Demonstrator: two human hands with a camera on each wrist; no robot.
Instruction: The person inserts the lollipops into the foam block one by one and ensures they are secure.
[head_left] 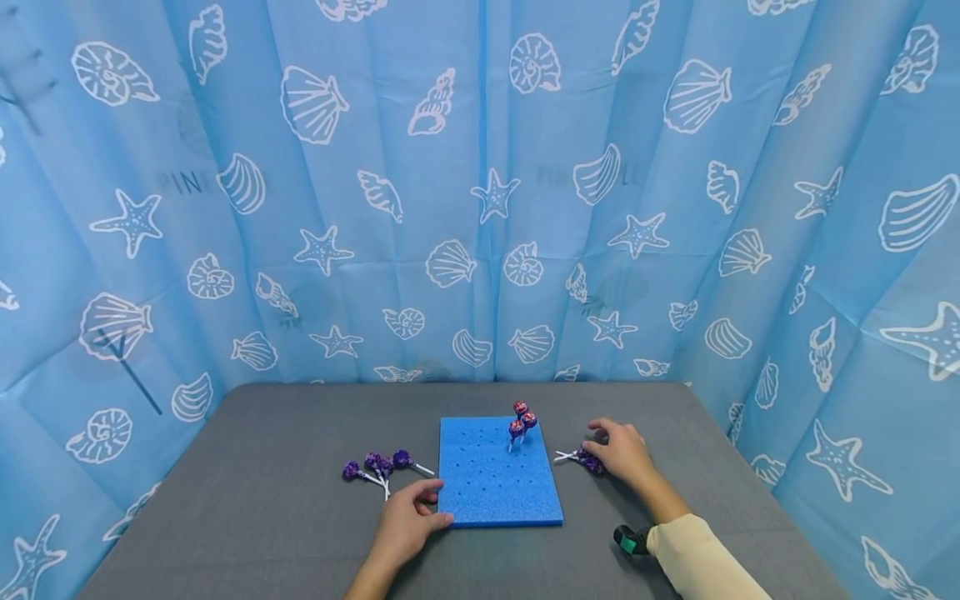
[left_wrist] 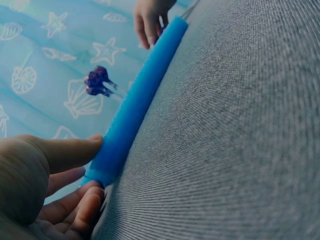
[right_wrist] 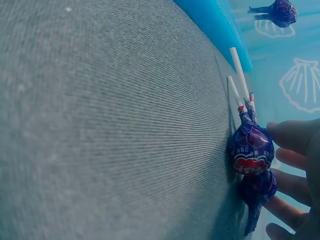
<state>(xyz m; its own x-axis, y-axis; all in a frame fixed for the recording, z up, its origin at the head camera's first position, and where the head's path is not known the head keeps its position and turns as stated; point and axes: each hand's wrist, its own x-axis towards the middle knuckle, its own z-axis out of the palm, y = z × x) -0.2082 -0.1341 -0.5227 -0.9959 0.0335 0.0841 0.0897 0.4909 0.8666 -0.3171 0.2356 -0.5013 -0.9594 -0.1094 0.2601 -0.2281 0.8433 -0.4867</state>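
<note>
A blue foam board with small holes lies on the table. Three wrapped lollipops stand in its far right part, heads up. My left hand holds the board's near left corner, thumb and fingers on either side of it in the left wrist view. To the right of the board, my right hand is spread over a few purple-wrapped lollipops lying on the table, their white sticks toward the board. Its thumb tip is right at one wrapper, with the other fingers apart behind.
Several more purple lollipops lie left of the board, near my left fingers. A black band with a green patch is at my right wrist. Behind the grey table hangs a blue shell-patterned curtain.
</note>
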